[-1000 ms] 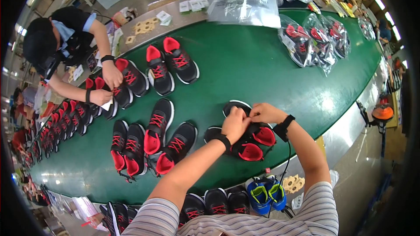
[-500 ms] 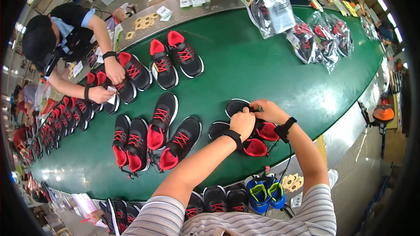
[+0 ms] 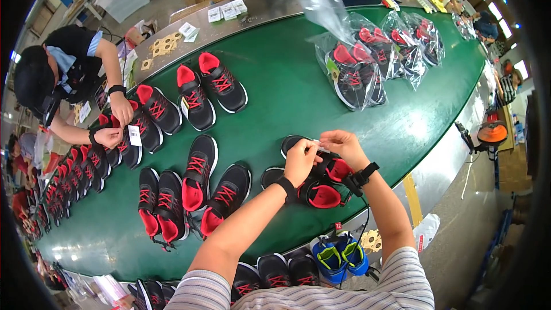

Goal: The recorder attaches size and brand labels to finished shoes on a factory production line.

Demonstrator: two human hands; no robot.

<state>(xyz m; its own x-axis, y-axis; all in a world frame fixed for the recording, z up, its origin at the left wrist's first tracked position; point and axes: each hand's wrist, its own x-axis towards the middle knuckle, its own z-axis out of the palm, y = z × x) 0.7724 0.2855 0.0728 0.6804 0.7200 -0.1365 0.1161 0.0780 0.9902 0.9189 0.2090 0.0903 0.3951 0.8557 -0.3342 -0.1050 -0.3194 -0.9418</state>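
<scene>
A pair of black sneakers with red linings [image 3: 325,196] lies on the green work surface [image 3: 270,103] in front of me, partly covered by my hands. Over these shoes my left hand [image 3: 302,162] is closed in a pinch, with a small white piece, perhaps a tag [image 3: 316,143], at its fingertips. My right hand [image 3: 343,147] meets it there, thumb and fingers pinched together. Whether both hands hold that piece is hard to make out. To the left stand two more pairs of black sneakers with red laces [image 3: 198,166].
Across the surface a co-worker [image 3: 69,74] handles a white tag [image 3: 134,135] beside a long row of sneakers. Bagged sneakers [image 3: 357,74] lie at far right. Blue shoes [image 3: 338,257] and more black sneakers sit below the near edge. Paper cutouts [image 3: 165,45] lie along the far ledge.
My hands have lifted slightly, and a small white piece now shows between them. A bagged pair has come down onto the surface at far right. The whole view has shifted somewhat.
</scene>
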